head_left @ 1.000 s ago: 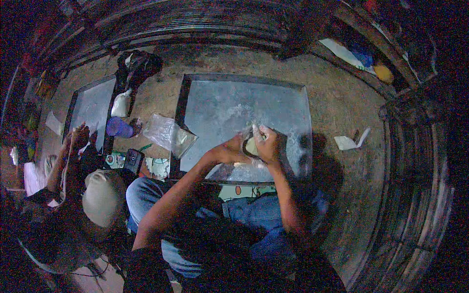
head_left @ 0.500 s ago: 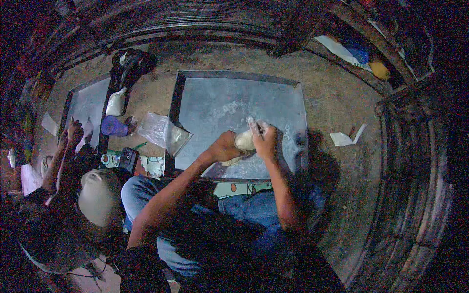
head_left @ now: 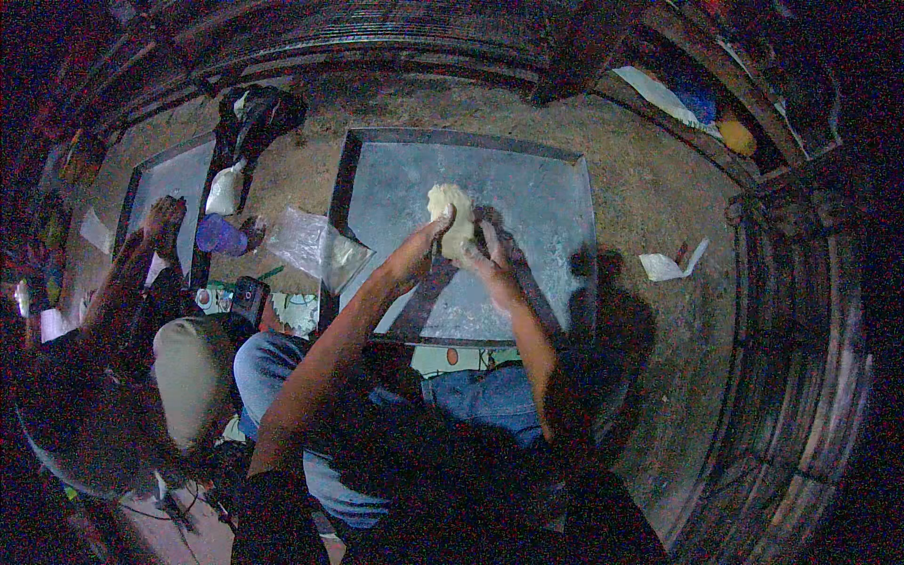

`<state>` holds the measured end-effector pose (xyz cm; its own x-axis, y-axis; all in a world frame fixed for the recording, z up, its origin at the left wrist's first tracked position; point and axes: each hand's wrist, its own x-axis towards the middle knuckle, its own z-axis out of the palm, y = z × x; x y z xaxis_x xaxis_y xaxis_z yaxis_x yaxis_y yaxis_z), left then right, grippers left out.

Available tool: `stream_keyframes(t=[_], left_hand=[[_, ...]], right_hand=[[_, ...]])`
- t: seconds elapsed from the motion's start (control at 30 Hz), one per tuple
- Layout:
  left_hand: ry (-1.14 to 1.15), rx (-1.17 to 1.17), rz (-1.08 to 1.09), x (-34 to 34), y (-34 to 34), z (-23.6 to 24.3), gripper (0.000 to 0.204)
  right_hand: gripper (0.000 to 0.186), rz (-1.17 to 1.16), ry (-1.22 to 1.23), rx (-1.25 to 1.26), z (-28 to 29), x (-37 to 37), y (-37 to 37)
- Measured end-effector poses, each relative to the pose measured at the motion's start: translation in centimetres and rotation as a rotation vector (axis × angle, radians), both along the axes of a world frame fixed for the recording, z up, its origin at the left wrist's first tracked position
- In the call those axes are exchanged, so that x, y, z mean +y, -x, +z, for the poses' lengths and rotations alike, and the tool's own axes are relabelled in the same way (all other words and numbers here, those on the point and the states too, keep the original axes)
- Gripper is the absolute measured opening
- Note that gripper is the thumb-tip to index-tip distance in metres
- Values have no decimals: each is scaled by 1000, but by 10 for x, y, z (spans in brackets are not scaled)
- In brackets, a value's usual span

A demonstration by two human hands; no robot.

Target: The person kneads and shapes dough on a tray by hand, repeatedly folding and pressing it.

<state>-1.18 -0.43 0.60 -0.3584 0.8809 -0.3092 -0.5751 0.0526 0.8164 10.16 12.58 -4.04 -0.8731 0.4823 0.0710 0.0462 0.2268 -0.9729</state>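
A pale lump of dough (head_left: 454, 209), now stretched tall and uneven, is held between my two hands above a shallow metal tray (head_left: 546, 202) dusted with white flour. My left hand (head_left: 421, 250) grips the dough's left side, its thumb lying along the front. On the lower right side, my right hand (head_left: 492, 266) presses against the dough with its thumb and palm, the fingers pointing away from me. Flour whitens the right fingers. Both hands' shadows fall on the tray.
Left of the tray lie a clear plastic bag (head_left: 306, 243), a purple cup (head_left: 221, 235), a white filled bag (head_left: 225, 191) and a dark phone (head_left: 249, 298). A co-worker's hands (head_left: 164, 218) are over another tray (head_left: 188, 169). White paper (head_left: 664, 266) lies on the right.
My hands and the dough have moved away from me and slightly left. The dough went from a compact, mostly covered lump to a longer shape. The co-worker's hands have shifted too.
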Motion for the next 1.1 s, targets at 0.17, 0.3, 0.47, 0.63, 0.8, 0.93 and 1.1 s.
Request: stream_keyframes(t=[0.17,0.3,0.47,0.63,0.8,0.93,1.1], left_hand=[[75,371,-168,4,-5,0,77],[246,829,-142,-3,9,-42,82],[146,808,-318,13,7,-18,77],[220,634,-374,-18,10,48,76],[112,990,105,-3,20,24,63],[326,812,45,-9,6,23,52],[404,1141,77,-7,0,8,44]], right_hand=[[81,-17,525,-34,-27,-10,-11],[82,333,74,-45,19,5,-6],[71,272,300,-19,-26,37,-30],[77,260,364,-358,34,2,-8],[75,81,-159,-415,-22,18,-15],[53,73,-134,-479,40,-21,-8],[104,108,-566,-471,32,-27,-9]])
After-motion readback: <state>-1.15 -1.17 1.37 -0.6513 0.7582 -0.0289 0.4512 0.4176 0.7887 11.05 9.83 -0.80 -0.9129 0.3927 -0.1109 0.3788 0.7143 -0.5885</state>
